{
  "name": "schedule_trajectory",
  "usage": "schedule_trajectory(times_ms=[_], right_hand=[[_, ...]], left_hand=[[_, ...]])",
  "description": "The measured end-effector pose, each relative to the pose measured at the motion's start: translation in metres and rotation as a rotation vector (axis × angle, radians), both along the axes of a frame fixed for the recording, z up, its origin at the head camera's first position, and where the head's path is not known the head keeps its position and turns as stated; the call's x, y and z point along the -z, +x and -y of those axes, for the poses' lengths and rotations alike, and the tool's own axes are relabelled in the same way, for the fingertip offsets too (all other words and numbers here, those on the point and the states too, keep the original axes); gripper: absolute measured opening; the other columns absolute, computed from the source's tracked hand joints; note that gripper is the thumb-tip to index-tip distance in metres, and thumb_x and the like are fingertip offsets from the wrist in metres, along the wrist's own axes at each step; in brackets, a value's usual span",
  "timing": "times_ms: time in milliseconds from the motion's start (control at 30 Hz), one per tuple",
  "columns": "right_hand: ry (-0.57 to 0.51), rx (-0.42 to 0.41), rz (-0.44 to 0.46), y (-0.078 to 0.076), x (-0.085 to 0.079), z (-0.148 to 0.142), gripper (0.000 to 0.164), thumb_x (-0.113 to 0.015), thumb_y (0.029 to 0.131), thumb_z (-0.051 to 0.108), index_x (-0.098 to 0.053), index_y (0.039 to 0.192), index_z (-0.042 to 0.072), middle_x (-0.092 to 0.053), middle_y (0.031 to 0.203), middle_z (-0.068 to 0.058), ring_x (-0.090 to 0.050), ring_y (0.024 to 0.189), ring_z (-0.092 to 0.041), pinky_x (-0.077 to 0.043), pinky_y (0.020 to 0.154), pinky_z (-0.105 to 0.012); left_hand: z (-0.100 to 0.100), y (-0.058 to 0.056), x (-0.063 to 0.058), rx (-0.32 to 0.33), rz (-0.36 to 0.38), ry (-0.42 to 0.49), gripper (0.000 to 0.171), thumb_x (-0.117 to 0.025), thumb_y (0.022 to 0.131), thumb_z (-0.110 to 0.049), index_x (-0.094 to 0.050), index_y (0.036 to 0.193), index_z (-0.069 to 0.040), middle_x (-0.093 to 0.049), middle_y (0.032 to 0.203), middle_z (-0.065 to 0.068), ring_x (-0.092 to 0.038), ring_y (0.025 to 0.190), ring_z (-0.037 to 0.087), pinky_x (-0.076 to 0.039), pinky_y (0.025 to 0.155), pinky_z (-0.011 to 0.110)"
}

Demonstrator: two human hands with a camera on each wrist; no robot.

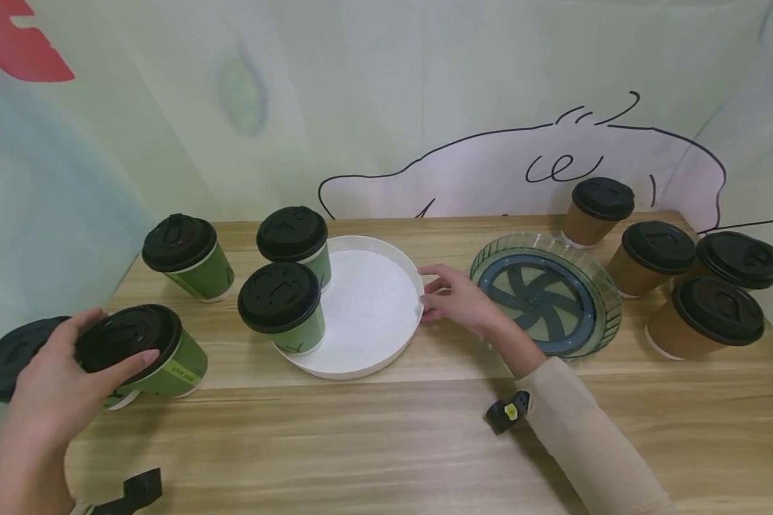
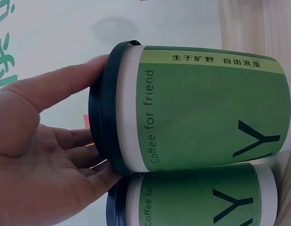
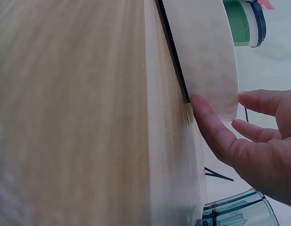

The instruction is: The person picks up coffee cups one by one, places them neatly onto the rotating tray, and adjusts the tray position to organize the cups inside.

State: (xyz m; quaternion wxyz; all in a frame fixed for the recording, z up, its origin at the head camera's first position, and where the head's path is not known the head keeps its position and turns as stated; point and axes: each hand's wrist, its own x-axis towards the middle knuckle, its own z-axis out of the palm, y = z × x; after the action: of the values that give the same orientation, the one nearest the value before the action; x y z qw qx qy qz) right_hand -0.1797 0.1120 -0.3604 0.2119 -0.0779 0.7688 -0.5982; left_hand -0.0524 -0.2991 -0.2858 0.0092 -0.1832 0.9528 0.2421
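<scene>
My left hand grips a green paper coffee cup by its black lid, thumb on one side and fingers on the other. In the left wrist view, the held green cup shows printed lettering, and a second green cup stands right beside it. My right hand pinches the right edge of a round white tray. In the right wrist view, the thumb lies low against the tray's side wall and fingertips touch its rim. Two green cups, a front one and a back one, stand on the tray's left part.
Another green cup stands behind the held one, at the table's back left. Right of the tray sits a clear ribbed round dish with a blue patterned base. Several brown lidded cups stand at the right. A printed wall sheet rises behind the table.
</scene>
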Motion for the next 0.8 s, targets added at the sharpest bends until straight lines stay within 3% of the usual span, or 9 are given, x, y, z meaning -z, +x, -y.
schedule_trajectory(times_ms=[467, 800], right_hand=[[0.013, 0.000, -0.011, 0.001, -0.001, 0.000, 0.049, -0.053, 0.090, -0.001, -0.037, 0.136, 0.005, -0.046, 0.114, -0.023, -0.062, 0.084, -0.028, -0.054, 0.073, -0.034], [0.007, -0.003, -0.018, 0.002, -0.001, 0.000, 0.049, -0.053, 0.090, -0.002, -0.038, 0.135, 0.005, -0.046, 0.113, -0.023, -0.062, 0.083, -0.028, -0.054, 0.072, -0.034]], left_hand=[[-0.010, 0.003, -0.004, 0.011, -0.016, 0.010, 0.094, -0.059, 0.084, -0.048, -0.007, 0.144, 0.002, -0.016, 0.142, 0.033, -0.024, 0.115, 0.059, -0.028, 0.083, 0.066], [-0.023, 0.006, -0.009, 0.054, -0.051, 0.035, 0.092, -0.061, 0.084, -0.046, -0.010, 0.145, 0.001, -0.017, 0.144, 0.030, -0.024, 0.119, 0.056, -0.028, 0.084, 0.065]])
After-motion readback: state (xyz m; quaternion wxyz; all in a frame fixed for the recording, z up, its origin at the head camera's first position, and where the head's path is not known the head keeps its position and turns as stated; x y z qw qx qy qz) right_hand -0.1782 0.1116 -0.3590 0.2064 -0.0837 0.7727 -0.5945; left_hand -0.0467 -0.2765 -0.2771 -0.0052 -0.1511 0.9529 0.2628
